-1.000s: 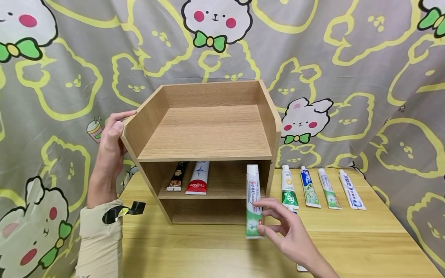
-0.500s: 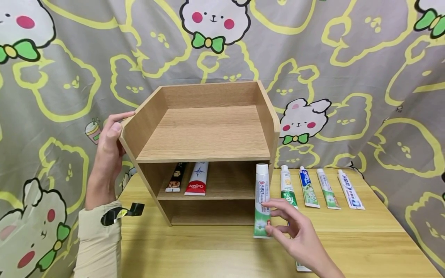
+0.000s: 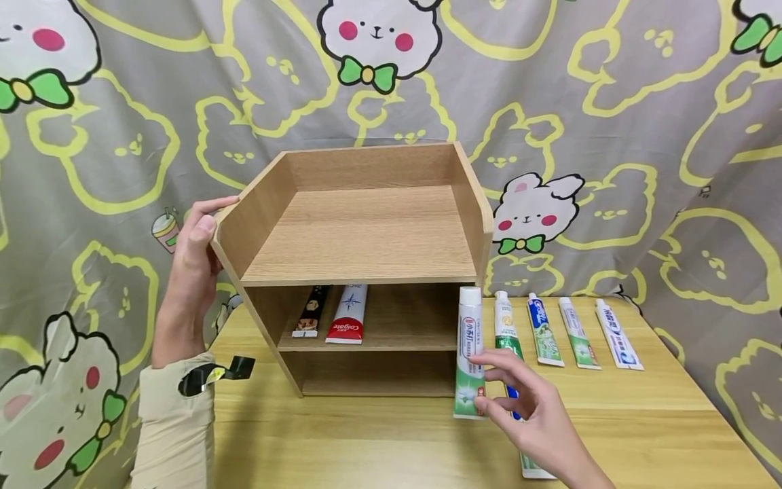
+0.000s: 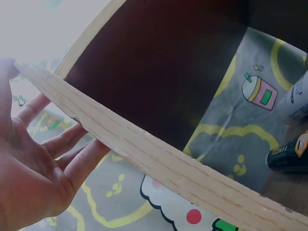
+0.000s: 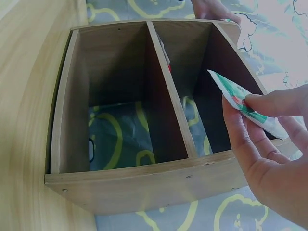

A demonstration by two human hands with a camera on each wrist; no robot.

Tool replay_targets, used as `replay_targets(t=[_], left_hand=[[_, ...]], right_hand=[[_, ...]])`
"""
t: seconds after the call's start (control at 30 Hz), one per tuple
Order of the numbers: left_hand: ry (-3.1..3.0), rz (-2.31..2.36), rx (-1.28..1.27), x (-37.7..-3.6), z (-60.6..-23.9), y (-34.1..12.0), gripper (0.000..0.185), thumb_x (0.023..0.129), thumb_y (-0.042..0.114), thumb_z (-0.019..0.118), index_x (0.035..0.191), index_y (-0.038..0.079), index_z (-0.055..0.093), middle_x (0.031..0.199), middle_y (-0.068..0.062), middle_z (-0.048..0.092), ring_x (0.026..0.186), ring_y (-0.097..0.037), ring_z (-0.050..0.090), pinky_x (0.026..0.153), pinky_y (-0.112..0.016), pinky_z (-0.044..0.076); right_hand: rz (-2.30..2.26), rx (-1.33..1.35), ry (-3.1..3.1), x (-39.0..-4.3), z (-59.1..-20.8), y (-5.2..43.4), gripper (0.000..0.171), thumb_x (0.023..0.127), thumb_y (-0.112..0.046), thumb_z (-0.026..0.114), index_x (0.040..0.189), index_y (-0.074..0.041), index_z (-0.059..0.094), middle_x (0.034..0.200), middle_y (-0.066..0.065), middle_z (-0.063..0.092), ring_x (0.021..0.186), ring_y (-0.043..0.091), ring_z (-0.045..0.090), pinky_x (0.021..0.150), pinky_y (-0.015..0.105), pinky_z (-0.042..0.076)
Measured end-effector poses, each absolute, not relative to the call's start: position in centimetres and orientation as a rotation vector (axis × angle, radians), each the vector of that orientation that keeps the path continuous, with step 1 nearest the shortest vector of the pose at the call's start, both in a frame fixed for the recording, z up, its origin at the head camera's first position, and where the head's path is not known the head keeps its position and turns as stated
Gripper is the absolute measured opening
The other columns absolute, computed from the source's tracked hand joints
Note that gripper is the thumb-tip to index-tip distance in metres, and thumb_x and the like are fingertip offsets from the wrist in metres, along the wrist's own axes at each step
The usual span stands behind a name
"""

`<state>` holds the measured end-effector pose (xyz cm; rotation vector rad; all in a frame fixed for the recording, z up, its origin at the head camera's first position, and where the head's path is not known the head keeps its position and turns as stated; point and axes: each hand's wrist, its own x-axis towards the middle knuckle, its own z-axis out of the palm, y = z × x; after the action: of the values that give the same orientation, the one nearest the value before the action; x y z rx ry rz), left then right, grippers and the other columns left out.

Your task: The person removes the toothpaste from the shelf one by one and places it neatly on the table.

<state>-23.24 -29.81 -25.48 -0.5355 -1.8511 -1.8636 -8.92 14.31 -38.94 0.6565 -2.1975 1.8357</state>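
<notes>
My right hand (image 3: pixel 530 411) pinches a white-and-green toothpaste tube (image 3: pixel 469 350) near its flat crimped end, thumb against fingers. The tube stands nearly upright, cap up, before the right front edge of a wooden desktop shelf (image 3: pixel 366 234). In the right wrist view the tube (image 5: pixel 240 98) shows its flat end beside the shelf openings. My left hand (image 3: pixel 195 265) grips the shelf's left side panel at its upper front corner; in the left wrist view its fingers (image 4: pixel 86 161) lie along the panel's outer side. A black tube (image 3: pixel 311 312) and a red-and-white Colgate tube (image 3: pixel 349 316) lie on the middle level.
To the right of the shelf, a green-and-white tube (image 3: pixel 506 319), a blue-and-green tube (image 3: pixel 544 329), a white-and-green tube (image 3: pixel 578 333) and a white-and-blue tube (image 3: pixel 618 335) lie on the wooden table (image 3: pixel 672 414). More tubes lie partly hidden under my right hand. A patterned curtain (image 3: pixel 415 109) hangs behind.
My right hand has moved the toothpaste tube rightward, from in front of the shelf opening to its right front edge. The left hand keeps its grip on the shelf.
</notes>
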Motion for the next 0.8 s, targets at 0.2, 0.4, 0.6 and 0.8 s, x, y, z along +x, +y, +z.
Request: replay_targets(t=[0.2,0.4,0.6,0.8], left_hand=[[-1.84,-1.86,-0.554,-23.3,-25.5,-29.9,0.048,0.096,0.034,0.051,0.137,0.011,0.061,0.124,-0.018,0.05,0.09,-0.032,0.054,0.061,-0.031,0.049],[-1.84,-1.868,-0.548,-23.3,-25.4,-29.8,0.049,0.096,0.034,0.052,0.137,0.011,0.061,0.124,-0.018,0.05,0.093,-0.032,0.053,0.064,-0.032,0.049],[-1.84,-1.869,-0.539,-23.2,-25.4,-29.8,0.048,0.096,0.034,0.052,0.137,0.012,0.062,0.123,-0.019,0.05,0.092,-0.032,0.053,0.063,-0.032,0.049],[-1.834,-1.872,-0.552,-23.3,-25.5,-29.8,0.049,0.096,0.035,0.052,0.138,0.011,0.061,0.127,-0.018,0.049,0.094,-0.032,0.053,0.065,-0.032,0.048]], right_hand=[[1.802,0.606,-2.225,-8.5,-39.0,14.8,0.052,0.088,0.009,0.074,0.135,-0.009,0.062,0.137,0.007,0.057,0.105,0.015,0.066,0.073,0.038,0.062],[1.746,0.58,-2.229,-8.0,-39.2,16.1,0.054,0.086,0.014,0.072,0.136,-0.005,0.061,0.136,0.009,0.058,0.106,0.014,0.065,0.075,0.036,0.061],[1.743,0.57,-2.226,-7.7,-40.2,17.8,0.055,0.087,0.015,0.07,0.138,-0.003,0.06,0.138,0.009,0.054,0.107,0.013,0.065,0.077,0.034,0.061],[1.756,0.5,-2.285,-7.6,-41.1,19.5,0.054,0.09,0.012,0.069,0.141,-0.002,0.056,0.14,0.001,0.055,0.107,0.012,0.067,0.077,0.034,0.061]])
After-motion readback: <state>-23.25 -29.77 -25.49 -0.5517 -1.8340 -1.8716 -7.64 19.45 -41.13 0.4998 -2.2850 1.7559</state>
